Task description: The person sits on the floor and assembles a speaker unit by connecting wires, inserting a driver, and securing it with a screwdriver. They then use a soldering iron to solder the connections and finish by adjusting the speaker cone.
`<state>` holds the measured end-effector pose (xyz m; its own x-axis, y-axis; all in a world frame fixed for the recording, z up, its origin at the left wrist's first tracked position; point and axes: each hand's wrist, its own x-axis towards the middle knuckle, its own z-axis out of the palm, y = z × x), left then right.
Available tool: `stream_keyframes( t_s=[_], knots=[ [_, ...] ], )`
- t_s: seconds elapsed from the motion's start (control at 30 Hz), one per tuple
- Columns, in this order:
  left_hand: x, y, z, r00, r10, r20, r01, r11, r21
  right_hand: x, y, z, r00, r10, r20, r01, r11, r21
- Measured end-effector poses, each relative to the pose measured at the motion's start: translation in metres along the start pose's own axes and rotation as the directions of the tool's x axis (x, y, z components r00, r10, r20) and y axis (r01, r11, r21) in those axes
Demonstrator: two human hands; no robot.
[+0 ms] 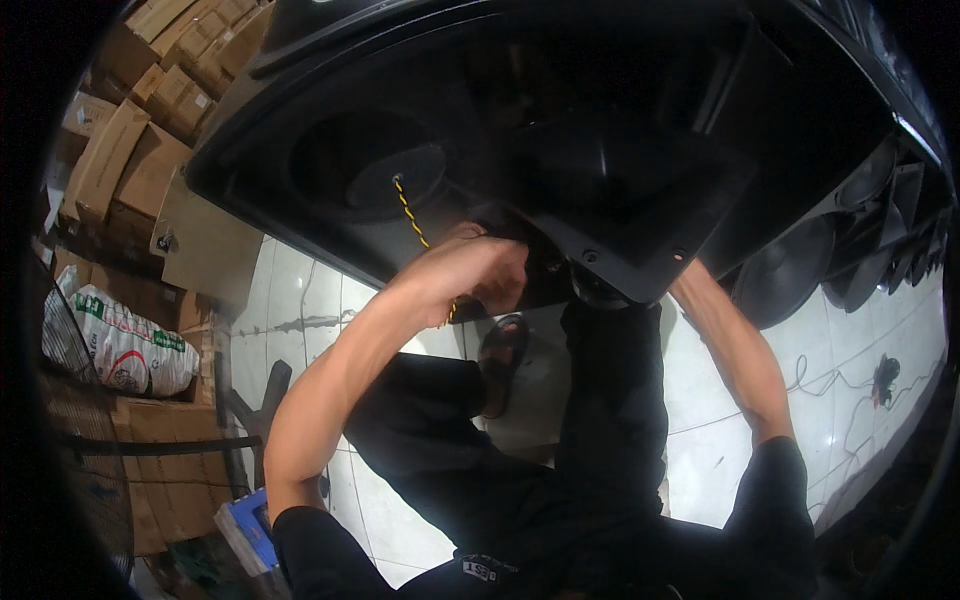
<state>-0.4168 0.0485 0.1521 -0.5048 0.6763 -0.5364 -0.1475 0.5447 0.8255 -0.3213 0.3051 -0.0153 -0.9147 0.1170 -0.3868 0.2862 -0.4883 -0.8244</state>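
Note:
A large black speaker cabinet [350,225] stands in front of me. A black horn [640,220] with bolt holes in its flange sits tilted at its front, the round driver [600,288] beneath it. Beside the horn, my left hand [490,268] is bent at the wrist with curled fingers, at a dark opening; what they hold is hidden. A twisted yellow-and-black wire [408,210] comes from the cabinet's round recess [370,165] and passes behind my left wrist. My right forearm [735,345] goes up behind the horn's right edge, which hides that hand and its fingers.
Cardboard boxes [150,165] are piled at the left, with a white printed sack [135,345] and a fan guard [85,430] nearby. Several black speaker cones [790,265] stand in a row at the right. Thin cables [850,400] lie on the white tiled floor [720,460].

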Motion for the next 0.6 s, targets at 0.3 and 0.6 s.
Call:
stream_keyframes(
  t_s=[0.3,0.6],
  knots=[
    [0.011,-0.008,0.018,0.985,0.158,-0.062,-0.148,0.978,0.146,-0.002,0.000,-0.005,1.000,0.002,-0.003,-0.002,1.000,0.007],
    [0.018,-0.021,0.018,0.904,0.411,0.114,-0.412,0.773,0.482,0.000,0.001,-0.004,1.000,0.004,-0.009,-0.004,1.000,0.016]
  ],
)
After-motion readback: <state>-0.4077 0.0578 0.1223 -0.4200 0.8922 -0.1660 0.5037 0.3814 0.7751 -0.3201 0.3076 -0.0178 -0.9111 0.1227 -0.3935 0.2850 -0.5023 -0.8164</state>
